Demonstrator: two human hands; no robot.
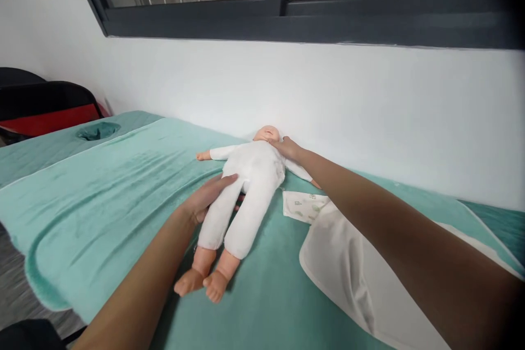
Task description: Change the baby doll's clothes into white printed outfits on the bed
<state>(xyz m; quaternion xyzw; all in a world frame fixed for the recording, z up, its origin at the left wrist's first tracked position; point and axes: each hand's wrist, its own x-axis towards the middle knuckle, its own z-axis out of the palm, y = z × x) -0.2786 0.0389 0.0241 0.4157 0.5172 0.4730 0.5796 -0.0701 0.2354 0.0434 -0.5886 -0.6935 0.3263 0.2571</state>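
Note:
A baby doll (256, 167) with a white cloth body lies face up on a green bed cover, its head toward the wall and its bare feet toward me. My left hand (211, 195) is wrapped round its thigh on the left, thumb on top, with fingertips showing between the legs. At the doll's neck and shoulder, my right hand (287, 147) has hold of it; some of those fingers are hidden behind the doll. Below my right forearm lie a white cloth (348, 262) and a small printed cloth (301, 205).
The green cover (102, 197) spreads over the bed, which has a face hole (98, 131) at the far left. A white wall (369, 109) rises behind it, under a dark window frame (197, 24). A black and red object (49, 112) stands at the left.

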